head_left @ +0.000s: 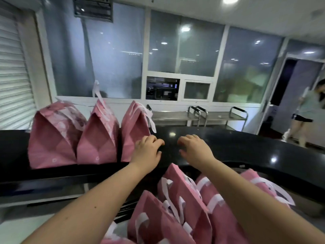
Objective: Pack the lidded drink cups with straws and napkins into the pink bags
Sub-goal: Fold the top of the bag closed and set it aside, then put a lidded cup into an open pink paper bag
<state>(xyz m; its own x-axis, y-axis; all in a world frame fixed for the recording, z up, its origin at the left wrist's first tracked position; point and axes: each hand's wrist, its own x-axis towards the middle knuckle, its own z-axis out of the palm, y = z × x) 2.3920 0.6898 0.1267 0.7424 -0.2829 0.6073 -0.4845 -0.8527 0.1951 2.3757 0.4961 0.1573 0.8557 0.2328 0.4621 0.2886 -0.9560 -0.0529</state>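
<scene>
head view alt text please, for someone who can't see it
Left hand and right hand, loosely curled and holding nothing, reach over a black counter beside three folded-shut pink bags. More pink bags stand below, nearer the person.

- A black glossy bench [228,147] runs across the view and reflects the ceiling lights.
- A white roller shutter [14,76] is at the far left.
- A glass partition [181,44] stands behind the bench, with a small open hatch [162,88] in it.
- Steel trolleys [197,117] stand below the partition.
- A person [306,113] stands at the right, near a doorway [284,81].
</scene>
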